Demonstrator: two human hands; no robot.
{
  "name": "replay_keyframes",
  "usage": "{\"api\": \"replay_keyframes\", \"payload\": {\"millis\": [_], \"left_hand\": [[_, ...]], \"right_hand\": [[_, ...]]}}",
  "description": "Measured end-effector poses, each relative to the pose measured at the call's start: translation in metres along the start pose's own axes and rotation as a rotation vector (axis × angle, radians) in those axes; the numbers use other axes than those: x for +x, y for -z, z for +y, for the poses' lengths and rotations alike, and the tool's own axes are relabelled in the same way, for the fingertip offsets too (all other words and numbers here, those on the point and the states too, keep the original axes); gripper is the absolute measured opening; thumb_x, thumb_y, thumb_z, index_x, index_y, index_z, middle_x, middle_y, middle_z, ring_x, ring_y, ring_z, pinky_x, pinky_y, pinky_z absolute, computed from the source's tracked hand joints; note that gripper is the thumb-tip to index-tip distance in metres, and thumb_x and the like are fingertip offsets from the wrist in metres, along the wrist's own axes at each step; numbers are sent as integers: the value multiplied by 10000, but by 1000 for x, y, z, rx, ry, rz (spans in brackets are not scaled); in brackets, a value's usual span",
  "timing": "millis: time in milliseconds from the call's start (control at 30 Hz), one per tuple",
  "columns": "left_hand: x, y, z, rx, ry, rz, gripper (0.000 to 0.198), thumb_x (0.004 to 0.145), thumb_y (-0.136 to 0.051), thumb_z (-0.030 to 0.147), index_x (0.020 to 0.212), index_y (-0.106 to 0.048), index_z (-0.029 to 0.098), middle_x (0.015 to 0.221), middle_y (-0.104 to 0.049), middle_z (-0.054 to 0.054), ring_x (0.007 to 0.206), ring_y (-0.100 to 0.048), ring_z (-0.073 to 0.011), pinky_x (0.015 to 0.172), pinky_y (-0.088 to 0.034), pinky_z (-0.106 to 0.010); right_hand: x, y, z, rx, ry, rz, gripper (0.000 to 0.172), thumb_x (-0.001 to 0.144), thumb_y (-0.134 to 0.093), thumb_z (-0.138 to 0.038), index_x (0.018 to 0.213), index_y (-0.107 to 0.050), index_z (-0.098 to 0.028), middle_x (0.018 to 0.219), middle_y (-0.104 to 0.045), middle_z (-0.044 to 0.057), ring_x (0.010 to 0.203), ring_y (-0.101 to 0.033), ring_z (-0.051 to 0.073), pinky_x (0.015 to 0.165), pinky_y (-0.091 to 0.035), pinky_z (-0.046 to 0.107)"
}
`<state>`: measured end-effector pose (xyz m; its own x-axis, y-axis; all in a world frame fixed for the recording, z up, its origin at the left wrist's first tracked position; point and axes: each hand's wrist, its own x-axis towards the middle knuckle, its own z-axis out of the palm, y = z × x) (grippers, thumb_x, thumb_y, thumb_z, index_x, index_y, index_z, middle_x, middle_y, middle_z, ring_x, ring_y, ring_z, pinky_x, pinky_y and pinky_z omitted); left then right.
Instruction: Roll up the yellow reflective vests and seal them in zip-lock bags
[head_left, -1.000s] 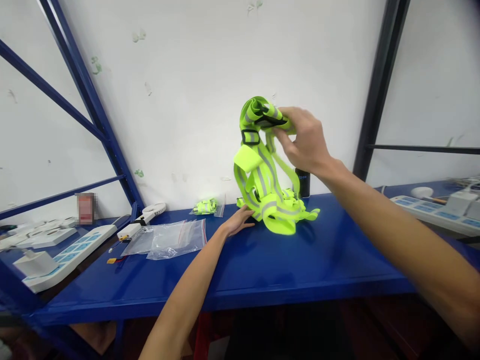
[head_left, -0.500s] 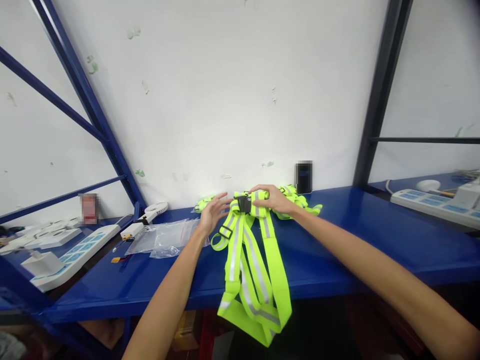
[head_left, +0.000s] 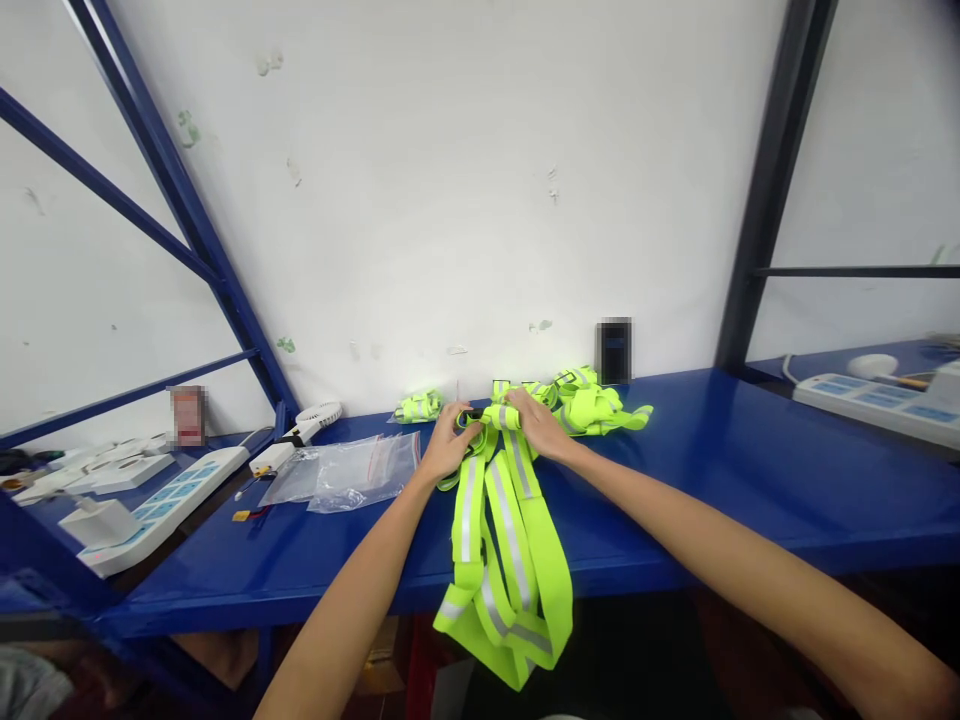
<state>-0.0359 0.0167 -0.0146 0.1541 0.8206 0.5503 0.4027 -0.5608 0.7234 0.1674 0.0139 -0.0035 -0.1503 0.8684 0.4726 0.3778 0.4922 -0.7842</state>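
A neon yellow reflective harness (head_left: 510, 530) with silver stripes lies across the table edge, its long straps hanging down in front. Its upper end is gathered into a bundle between my two hands. My left hand (head_left: 448, 443) grips the bundle's left side, fingers curled over it near a dark buckle (head_left: 472, 414). On the other side, my right hand (head_left: 538, 425) presses its fingers around the folded strap. Behind my right hand lies a heap of similar yellow straps (head_left: 592, 405), and a small packed yellow bundle (head_left: 418, 405) sits by the wall.
Clear plastic bags (head_left: 364, 472) lie left of my hands on the blue table (head_left: 720, 470). Near them are a white handheld fan (head_left: 319, 418), a white box (head_left: 271, 458) and a power strip (head_left: 176, 505). A dark, pixelated device (head_left: 614, 352) leans against the wall.
My left hand has closed from spread fingers onto the gathered harness. The buckle has tipped and is now mostly covered, and the bundle sits slightly lower. My right hand stays on the strap.
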Motion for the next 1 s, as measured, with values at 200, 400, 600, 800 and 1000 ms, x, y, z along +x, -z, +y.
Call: {"api": "replay_keyframes", "payload": {"millis": [200,400,600,800,1000], "left_hand": [[-1,-2,2,-279,199,-111,395,784,-635,532,872,-632,147,740,-626,-15,652,-575,-144,610,-441,-248],[4,0,2,-591,416,-137,509,816,-551,599,1032,-654,150,807,-693,-81,742,-656,-223,669,-529,-340],[4,2,3,-625,341,-80,576,841,-532,590,1255,-563,190,1131,-691,-112,1022,-661,-277,813,-551,-384],[4,3,-4,-562,127,85,533,791,-649,531,1185,-581,180,1219,-648,-141,1137,-619,-272,885,-521,-366],[1,2,4,-420,9,-46,467,790,-676,473,1143,-645,170,1283,-619,-135,1133,-612,-281,883,-523,-366]], "right_hand": [[-13,24,-9,18,269,-176,581,871,-555,-507,1377,-432,-251,1335,-553,92,1185,-544,284,1000,-422,446],[-6,15,-4,556,-141,-170,619,801,-645,-374,1364,-417,-256,1012,-694,66,783,-688,235,745,-573,409],[3,18,2,725,-249,-50,514,869,-520,-418,1354,-432,-274,1093,-687,69,817,-705,228,734,-597,414],[7,20,9,665,-304,98,444,886,-456,-405,1312,-474,-280,1242,-621,81,948,-686,237,763,-593,402],[8,17,11,617,-319,302,338,805,-547,-404,1080,-632,-228,1208,-637,57,1038,-632,235,850,-545,348]]}}
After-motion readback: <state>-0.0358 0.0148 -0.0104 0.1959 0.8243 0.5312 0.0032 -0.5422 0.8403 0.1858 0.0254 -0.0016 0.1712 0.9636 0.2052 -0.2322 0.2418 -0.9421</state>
